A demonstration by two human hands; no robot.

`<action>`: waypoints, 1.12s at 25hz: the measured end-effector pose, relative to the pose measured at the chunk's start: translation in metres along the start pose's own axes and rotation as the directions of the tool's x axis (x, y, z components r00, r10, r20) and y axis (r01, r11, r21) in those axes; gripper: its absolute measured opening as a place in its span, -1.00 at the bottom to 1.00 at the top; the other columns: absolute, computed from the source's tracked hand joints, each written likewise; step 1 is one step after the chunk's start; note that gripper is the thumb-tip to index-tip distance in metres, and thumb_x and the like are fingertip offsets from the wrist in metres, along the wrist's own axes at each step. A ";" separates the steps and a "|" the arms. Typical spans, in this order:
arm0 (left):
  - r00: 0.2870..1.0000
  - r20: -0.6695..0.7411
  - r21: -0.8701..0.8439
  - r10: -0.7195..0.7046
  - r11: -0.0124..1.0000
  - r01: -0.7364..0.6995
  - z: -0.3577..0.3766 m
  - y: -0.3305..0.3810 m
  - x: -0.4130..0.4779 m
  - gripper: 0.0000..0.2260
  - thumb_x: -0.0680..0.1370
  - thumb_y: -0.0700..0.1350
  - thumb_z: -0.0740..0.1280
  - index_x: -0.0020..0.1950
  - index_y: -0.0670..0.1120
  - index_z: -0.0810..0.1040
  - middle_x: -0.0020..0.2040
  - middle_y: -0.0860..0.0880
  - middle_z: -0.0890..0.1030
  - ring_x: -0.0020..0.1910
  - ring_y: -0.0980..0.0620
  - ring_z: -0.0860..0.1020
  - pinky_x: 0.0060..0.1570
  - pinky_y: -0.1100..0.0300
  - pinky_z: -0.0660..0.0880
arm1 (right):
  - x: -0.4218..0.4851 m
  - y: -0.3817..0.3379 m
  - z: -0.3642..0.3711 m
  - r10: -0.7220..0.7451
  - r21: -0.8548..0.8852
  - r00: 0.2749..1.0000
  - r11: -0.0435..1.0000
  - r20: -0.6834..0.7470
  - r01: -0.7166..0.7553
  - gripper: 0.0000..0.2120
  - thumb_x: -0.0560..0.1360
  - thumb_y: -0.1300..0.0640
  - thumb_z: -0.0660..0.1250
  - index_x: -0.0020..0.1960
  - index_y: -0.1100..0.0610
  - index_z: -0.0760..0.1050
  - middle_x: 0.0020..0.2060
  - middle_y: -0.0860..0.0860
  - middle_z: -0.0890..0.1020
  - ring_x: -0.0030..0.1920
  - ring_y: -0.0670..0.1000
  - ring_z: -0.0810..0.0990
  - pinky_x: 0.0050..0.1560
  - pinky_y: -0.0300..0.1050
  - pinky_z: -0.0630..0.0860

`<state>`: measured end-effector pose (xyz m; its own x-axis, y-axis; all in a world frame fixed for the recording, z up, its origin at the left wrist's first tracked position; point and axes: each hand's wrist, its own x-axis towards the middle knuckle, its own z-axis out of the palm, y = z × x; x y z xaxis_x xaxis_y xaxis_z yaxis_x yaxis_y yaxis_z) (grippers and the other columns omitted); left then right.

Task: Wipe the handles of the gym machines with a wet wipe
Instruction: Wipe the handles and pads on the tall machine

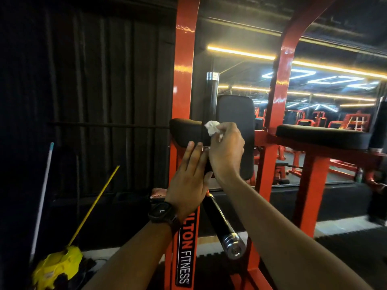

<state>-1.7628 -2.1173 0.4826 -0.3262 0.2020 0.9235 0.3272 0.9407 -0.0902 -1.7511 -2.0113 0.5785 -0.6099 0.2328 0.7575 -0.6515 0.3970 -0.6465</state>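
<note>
The right hand (pixel 227 151) pinches the crumpled wet wipe (pixel 212 127) at the foot of the upright black handle (pixel 212 95), where the handle passes the arm pad (pixel 184 130). Just below that handle the left hand (pixel 188 176) lies flat, fingers straight, gripping nothing. The risk: so small a wad likely reaches one side only, leaving the handle's far face unwiped, and a loose pinch could drop it
</note>
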 end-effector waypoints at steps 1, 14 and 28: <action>1.000 -0.001 -0.001 0.003 1.000 -0.003 -0.001 0.000 0.000 -0.44 0.64 0.00 0.09 0.59 -0.15 0.01 0.59 -0.14 0.10 0.61 -0.08 -0.03 0.53 -0.03 0.05 | 0.002 0.001 0.002 0.050 0.005 0.999 0.999 0.001 -0.050 -0.86 0.63 0.18 0.23 0.15 0.07 0.50 -0.03 -0.09 0.54 -0.08 -0.13 0.52 -0.23 -0.41 0.32; 0.992 0.070 0.012 -0.104 0.995 0.103 -0.006 0.005 -0.001 -0.46 0.65 0.06 0.05 0.60 -0.05 0.03 0.61 -0.06 0.08 0.62 -0.04 -0.03 0.48 0.08 0.06 | 0.069 -0.016 -0.002 0.105 0.396 0.987 0.907 0.118 -0.144 -0.83 0.60 0.18 0.34 0.11 -0.02 0.63 -0.09 -0.16 0.67 -0.03 -0.17 0.65 0.03 -0.17 0.64; 0.927 0.112 -0.456 -0.358 0.811 0.368 -0.043 0.030 0.007 -0.68 0.69 -0.12 0.18 0.45 -0.01 0.45 0.45 0.03 0.44 0.53 0.12 0.24 0.53 0.07 0.22 | 0.006 0.012 -0.051 -0.230 0.005 0.897 0.969 0.377 0.246 -0.87 0.48 0.23 0.43 -0.02 0.05 0.68 -0.18 -0.25 0.63 -0.11 -0.35 0.58 -0.01 -0.43 0.52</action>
<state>-1.7172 -2.0992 0.5028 -0.5187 -0.1188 0.8467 0.5494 0.7124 0.4365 -1.7398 -1.9596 0.5796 -0.5677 -0.2173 0.7941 -0.7839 0.4375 -0.4406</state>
